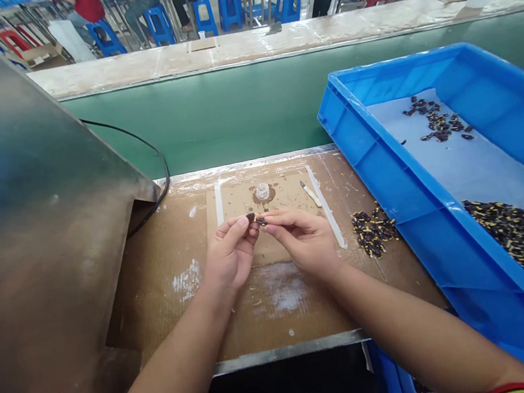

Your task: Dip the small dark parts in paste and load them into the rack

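Over the middle of the cardboard-covered bench, my left hand (231,252) pinches a small dark part (251,217) between thumb and fingers. My right hand (306,237) pinches a small black-and-yellow part (260,221) right beside it. Their tips meet or nearly meet; I cannot tell whether the two pieces are joined. Just beyond the fingers stands a small clear jar (262,191) on a stained patch of cardboard. A slim white tool with a dark tip (311,194) lies to its right. A loose pile of black-and-yellow parts (374,232) rests to the right of my right hand.
A large blue crate (420,199) on the right holds many similar parts on a pale sheet. A metal housing (34,224) rises on the left, with a black cable (163,162) behind it. A green partition (211,122) closes the back; people sit beyond it.
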Demonstrator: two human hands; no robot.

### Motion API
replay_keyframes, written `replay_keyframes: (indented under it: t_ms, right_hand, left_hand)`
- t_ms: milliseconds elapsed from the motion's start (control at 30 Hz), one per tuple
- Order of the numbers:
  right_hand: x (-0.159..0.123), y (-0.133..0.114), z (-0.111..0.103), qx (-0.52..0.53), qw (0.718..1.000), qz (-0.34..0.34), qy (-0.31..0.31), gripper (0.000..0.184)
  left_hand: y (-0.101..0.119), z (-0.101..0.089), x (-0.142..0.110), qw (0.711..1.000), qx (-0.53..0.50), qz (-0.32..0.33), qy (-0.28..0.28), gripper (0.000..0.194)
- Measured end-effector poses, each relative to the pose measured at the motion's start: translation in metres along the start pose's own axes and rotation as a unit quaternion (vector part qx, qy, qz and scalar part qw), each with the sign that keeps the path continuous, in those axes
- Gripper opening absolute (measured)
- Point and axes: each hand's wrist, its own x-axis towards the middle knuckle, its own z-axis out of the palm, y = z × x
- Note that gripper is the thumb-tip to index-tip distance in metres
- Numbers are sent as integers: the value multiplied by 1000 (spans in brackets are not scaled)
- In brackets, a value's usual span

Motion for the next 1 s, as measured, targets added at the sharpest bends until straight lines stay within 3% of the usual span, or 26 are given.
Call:
replay_keyframes:
  t_ms: [500, 800, 1000]
  right_hand:
    - [1, -4, -2, -32, 999, 4, 0, 18]
    - [1, -2, -10, -101, 994, -23, -26, 22]
    - [5, -5, -11, -143, 989, -46, -12, 19]
  left_hand:
    - [0, -1, -2, 999, 44, 22, -18, 24]
    - [-9, -4, -3, 986, 126, 109, -7, 22]
    - [-5, -5, -4, 968, 198, 150, -40, 18]
